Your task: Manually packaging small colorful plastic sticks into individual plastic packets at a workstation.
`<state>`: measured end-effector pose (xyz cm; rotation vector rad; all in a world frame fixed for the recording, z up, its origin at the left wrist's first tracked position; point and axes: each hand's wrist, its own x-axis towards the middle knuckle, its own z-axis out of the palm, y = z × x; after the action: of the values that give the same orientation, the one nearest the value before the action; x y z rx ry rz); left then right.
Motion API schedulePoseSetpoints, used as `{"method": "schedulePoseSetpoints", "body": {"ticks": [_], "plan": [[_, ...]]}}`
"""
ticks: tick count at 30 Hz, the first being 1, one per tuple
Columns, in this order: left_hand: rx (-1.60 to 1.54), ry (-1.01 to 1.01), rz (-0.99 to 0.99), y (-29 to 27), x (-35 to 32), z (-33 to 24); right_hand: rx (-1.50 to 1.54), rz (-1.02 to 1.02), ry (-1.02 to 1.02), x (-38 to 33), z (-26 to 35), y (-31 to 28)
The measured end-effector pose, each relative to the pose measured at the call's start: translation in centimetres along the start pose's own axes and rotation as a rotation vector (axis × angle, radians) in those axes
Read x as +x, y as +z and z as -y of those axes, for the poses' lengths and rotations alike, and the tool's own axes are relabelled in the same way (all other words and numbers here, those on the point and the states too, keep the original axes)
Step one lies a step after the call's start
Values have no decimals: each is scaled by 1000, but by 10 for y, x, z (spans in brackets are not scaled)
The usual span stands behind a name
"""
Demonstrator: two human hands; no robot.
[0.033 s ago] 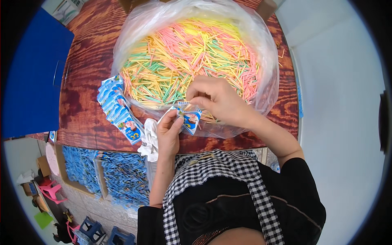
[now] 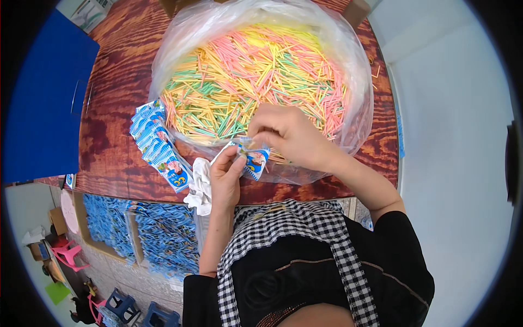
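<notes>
My left hand (image 2: pixel 226 175) pinches a small blue and white printed packet (image 2: pixel 254 159) at the table's near edge. My right hand (image 2: pixel 289 134) is closed at the top of that same packet, fingertips at its mouth, apparently holding some sticks there. Just behind both hands sits a big clear plastic bag (image 2: pixel 348 60) full of thin sticks (image 2: pixel 245 76) in pink, yellow, green and orange. A fanned row of the same blue packets (image 2: pixel 158 144) lies on the wooden table (image 2: pixel 117 109) to the left of my left hand.
A crumpled white cloth (image 2: pixel 200 182) lies by my left wrist at the table edge. A blue board (image 2: pixel 43 103) covers the table's left side. Below the table, boxes hold many blue packets (image 2: pixel 163 240). Small pink and blue stools (image 2: pixel 71 253) stand on the floor.
</notes>
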<state>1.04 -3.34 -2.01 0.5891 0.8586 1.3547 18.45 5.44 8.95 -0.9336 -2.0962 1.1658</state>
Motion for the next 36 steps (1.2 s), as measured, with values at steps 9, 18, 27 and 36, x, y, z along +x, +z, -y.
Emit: {"method": "schedulePoseSetpoints", "body": {"ticks": [9, 18, 27, 36], "plan": [[-99, 25, 14, 6, -1, -7, -107, 58, -154, 1, 16, 9], [28, 45, -98, 9, -9, -15, -281, -146, -146, -19, -3, 43], [320, 315, -102, 8, -11, -34, -92, -131, -146, -15, 1, 61], [476, 504, -494, -62, -28, -63, 124, 108, -92, 52, -14, 102]]}}
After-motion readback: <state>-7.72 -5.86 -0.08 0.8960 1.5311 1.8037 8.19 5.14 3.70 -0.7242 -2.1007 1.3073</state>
